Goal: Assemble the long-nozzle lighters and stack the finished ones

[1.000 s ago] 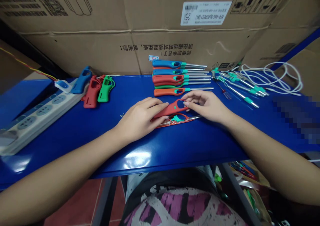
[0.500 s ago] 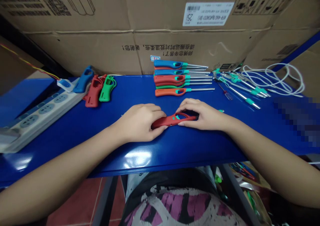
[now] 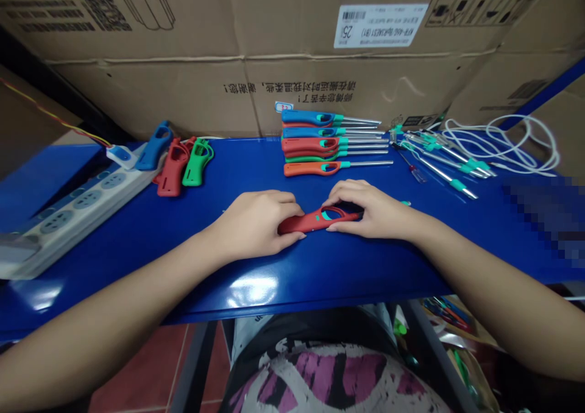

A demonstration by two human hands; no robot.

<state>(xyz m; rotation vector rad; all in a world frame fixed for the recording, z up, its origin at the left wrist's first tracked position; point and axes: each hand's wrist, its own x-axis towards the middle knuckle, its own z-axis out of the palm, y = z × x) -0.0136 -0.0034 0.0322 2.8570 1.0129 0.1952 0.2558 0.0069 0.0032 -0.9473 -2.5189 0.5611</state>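
Note:
Between my two hands, just above the blue table [image 3: 320,273], lies a red gas lighter [image 3: 307,221] with a teal trigger in its loop. My left hand [image 3: 260,221] is closed round the handle end. The fingers of my right hand [image 3: 372,212] pinch the loop end, and they hide whatever extends beyond it. Behind my hands is a stack of assembled lighters [image 3: 313,168] in orange, green, red and blue, their metal tubes pointing right. Loose metal tubes with teal ends [image 3: 450,178] lie to the right of the stack, beside a small screwdriver [image 3: 417,173].
At the left are empty handle shells in blue [image 3: 154,148], red [image 3: 171,175] and green [image 3: 195,166], near a white power strip [image 3: 86,203]. A coiled white cable [image 3: 516,145] sits at the back right. A cardboard box [image 3: 183,90] stands behind the table.
Both hands keep the same grip on the red lighter. It has turned very slightly in my fingers; the rest of the view has only shifted a little.

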